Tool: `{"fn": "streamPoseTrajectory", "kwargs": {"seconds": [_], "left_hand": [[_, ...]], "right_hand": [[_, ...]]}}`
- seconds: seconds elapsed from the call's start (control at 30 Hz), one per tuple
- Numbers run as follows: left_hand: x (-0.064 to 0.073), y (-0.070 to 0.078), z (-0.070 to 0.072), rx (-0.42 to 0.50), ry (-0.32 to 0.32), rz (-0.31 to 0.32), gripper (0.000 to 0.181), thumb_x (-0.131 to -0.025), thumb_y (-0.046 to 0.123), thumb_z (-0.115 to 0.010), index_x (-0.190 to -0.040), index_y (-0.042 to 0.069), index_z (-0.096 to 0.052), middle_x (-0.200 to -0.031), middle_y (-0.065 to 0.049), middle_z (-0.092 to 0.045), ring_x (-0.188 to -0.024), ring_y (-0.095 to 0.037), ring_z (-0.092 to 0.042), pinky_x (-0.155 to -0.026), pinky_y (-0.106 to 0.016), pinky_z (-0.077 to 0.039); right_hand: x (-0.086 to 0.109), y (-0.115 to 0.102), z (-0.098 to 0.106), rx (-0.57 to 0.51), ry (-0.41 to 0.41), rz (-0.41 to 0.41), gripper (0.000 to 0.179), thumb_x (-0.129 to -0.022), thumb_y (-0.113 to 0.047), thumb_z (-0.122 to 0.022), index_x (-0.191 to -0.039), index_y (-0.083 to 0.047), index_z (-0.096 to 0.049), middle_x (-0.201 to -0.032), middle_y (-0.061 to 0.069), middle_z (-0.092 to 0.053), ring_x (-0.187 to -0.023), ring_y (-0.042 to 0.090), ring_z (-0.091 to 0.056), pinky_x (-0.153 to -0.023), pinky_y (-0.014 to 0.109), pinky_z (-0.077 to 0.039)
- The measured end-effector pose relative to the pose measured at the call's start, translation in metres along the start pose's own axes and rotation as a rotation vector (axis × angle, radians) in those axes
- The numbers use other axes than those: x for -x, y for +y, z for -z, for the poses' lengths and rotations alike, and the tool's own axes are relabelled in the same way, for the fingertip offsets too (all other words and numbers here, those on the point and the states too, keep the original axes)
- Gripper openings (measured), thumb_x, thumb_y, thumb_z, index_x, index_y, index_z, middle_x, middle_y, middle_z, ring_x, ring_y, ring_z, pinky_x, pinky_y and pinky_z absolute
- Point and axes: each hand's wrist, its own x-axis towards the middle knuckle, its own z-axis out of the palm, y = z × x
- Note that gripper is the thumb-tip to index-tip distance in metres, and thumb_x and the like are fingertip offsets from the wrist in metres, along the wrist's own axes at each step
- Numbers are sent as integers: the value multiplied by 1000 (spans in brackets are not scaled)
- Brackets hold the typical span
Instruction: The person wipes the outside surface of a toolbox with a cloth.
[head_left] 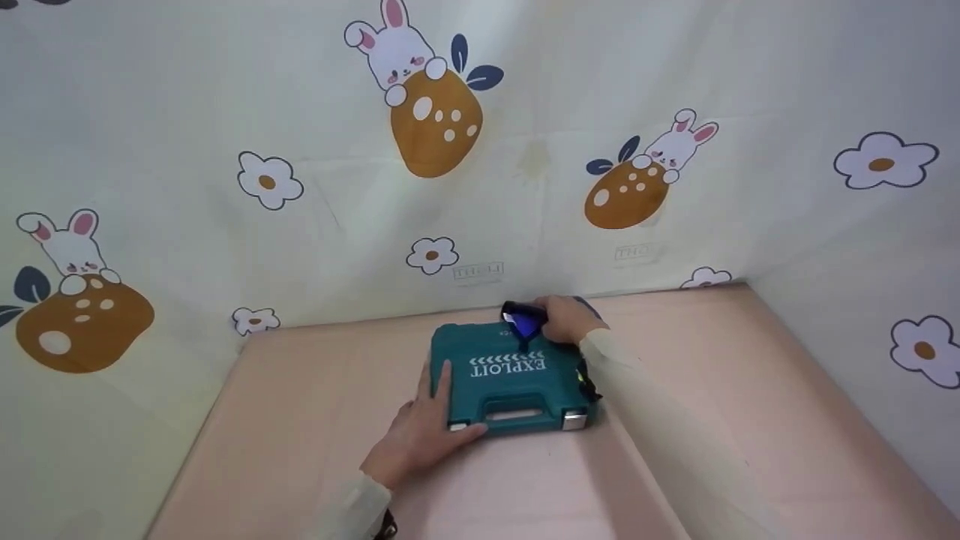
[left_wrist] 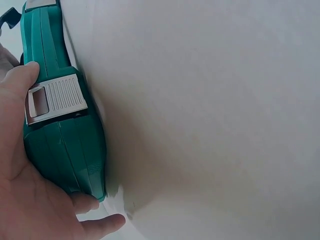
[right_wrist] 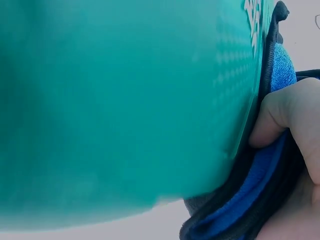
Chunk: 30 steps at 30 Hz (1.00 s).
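Note:
A teal plastic carrying case [head_left: 517,382] lies on the table, its white EXPLOIT lettering upside down to me and its handle toward me. My left hand [head_left: 424,427] spans the near left corner with spread, fairly straight fingers. In the left wrist view the thumb rests beside a silver latch [left_wrist: 57,100] on the case's side. At the far edge, my right hand [head_left: 568,319] pinches a blue cloth [head_left: 523,324] with black edging. The right wrist view shows this cloth [right_wrist: 267,162] against the case's edge, the thumb on it; the other fingers are partly hidden.
The pinkish table covering [head_left: 315,420] surrounds the case. Behind the table hangs a pale curtain [head_left: 540,217] printed with rabbits and flowers. A small black and yellow-green item [head_left: 586,382] shows at the case's right edge; I cannot tell what it is.

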Motion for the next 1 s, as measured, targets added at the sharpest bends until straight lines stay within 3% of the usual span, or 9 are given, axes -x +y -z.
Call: {"fn": "streamPoseTrajectory", "kwargs": {"seconds": [0.27, 0.43, 0.73, 1.0], "left_hand": [[0, 0, 0, -2, 20, -31, 123, -79, 84, -59, -165, 18, -1, -167, -20, 6, -133, -45, -44, -108, -61, -33], [2, 0, 1, 4, 17, -34, 123, -79, 84, -60, -165, 18, -1, -167, -20, 5, -132, -47, -44, -107, -62, -33], [2, -2, 1, -1, 13, -34, 123, -78, 84, -60, -165, 19, -1, -167, -20, 4, -129, -49, -46, -105, -62, -36], [2, -1, 0, 0, 18, -30, 123, -79, 83, -61, -165, 19, -2, -167, -19, 4, -127, -49, -47, -104, -62, -38]], "right_hand": [[-2, 8, 4, 24, -9, 24, 48, -95, -4, -61, -143, -6, -57, -132, 14, -62, -110, 29, -57, -103, 52, -44], [-3, 10, 6, -42, -55, -40, 52, -97, -5, -63, -148, -9, -53, -137, 13, -59, -114, 31, -55, -105, 55, -41], [1, 17, 10, -144, -92, -55, 53, -99, -9, -61, -151, -10, -50, -141, 13, -56, -117, 32, -54, -105, 57, -39], [7, 39, 12, -243, -96, 34, 51, -103, -11, -54, -154, -7, -44, -146, 17, -52, -129, 35, -50, -110, 56, -33]]}}
